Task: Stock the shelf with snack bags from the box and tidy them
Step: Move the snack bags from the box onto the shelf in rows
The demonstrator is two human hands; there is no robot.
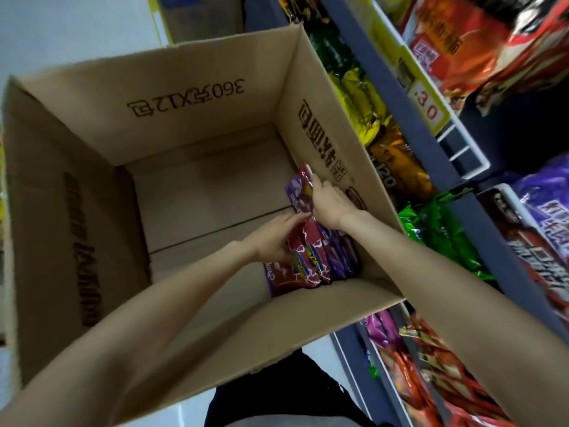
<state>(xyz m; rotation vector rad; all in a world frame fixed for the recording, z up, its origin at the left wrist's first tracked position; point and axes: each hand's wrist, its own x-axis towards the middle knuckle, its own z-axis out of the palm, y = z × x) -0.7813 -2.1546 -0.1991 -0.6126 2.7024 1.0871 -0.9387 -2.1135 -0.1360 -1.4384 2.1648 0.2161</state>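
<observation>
A big open cardboard box (pixel 197 97) stands on the floor beside the shelf. Several red and purple snack bags (pixel 311 260) stand on edge against the box's right wall. My left hand (pixel 274 238) reaches down into the box and grips the left side of the bundle of bags. My right hand (pixel 328 204) grips the upper ends of the same bags, fingers curled over their tops. The remaining floor of the box is bare cardboard.
A blue shelf unit (pixel 400 97) runs along the right, packed with yellow (pixel 363 100), orange, green (pixel 440 229) and purple (pixel 545 192) snack bags. A yellow price tag (pixel 428 109) hangs on a shelf edge. Pale floor (pixel 77 29) lies beyond the box, and another carton (pixel 200 16) stands behind it.
</observation>
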